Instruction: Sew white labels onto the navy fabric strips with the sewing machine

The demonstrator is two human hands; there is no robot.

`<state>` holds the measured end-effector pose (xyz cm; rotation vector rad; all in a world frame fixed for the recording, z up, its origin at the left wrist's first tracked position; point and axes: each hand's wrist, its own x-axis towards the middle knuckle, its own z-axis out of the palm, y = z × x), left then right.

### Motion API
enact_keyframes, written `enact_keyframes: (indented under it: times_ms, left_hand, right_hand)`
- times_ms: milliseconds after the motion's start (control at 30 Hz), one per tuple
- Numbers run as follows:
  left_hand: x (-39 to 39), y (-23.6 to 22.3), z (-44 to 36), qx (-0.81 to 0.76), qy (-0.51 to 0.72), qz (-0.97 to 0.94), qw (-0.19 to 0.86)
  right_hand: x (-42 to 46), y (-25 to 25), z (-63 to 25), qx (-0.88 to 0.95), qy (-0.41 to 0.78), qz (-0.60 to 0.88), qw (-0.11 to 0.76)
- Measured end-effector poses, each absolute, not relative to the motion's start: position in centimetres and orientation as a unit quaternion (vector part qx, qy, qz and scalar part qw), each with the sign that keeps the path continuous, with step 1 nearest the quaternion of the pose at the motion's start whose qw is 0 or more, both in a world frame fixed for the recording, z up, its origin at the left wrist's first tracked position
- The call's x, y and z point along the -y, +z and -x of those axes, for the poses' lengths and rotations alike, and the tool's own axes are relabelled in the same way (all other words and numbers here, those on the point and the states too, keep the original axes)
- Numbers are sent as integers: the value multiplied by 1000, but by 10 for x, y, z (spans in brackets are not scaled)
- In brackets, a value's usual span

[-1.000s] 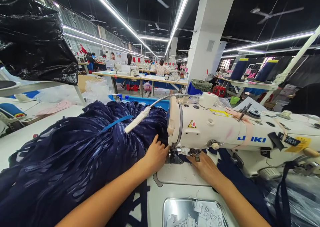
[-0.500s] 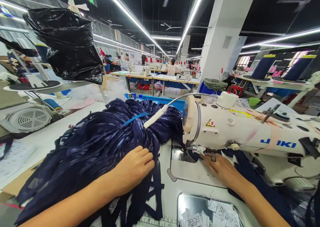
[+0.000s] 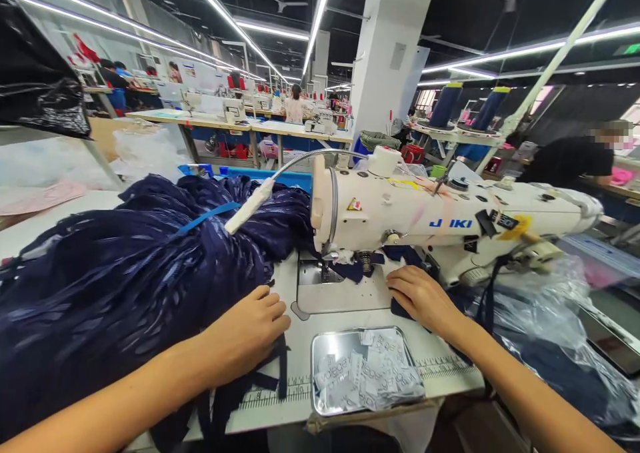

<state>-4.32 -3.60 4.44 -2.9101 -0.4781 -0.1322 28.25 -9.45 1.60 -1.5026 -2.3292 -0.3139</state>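
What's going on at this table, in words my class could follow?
A person has both hands at a sewing machine. The left hand is at the edge of a big navy pile, fingers curled; whether it grips anything is unclear. The right hand rests on navy cloth. Between the forearms, in front of the machine, a tray holds pale labels.

Head-worn view, forward and down

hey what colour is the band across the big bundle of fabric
The band is bright blue, on navy fabric; best in the head view.
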Motion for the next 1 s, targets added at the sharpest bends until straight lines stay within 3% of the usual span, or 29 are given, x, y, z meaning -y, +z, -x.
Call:
enact_keyframes:
  times_ms: [200,433,733,833,1000]
  left_hand:
    - [35,53,-1,214,-105,971,22]
    - [8,13,-43,332,-200,908,-160]
    - [0,-1,-26,345,-220,893,-190]
    - [7,5,-25,313,-272,888,-199]
    - [36,23,-23,288,-291,860,-303]
  right_hand:
    - [120,36,-233,884,21,445,142]
    - [129,35,-216,892,72,439,76]
    - [143,32,-195,878,134,458,40]
    - [139,28,-192,855,177,478,99]
    - [122,34,-209,696,353,534,324]
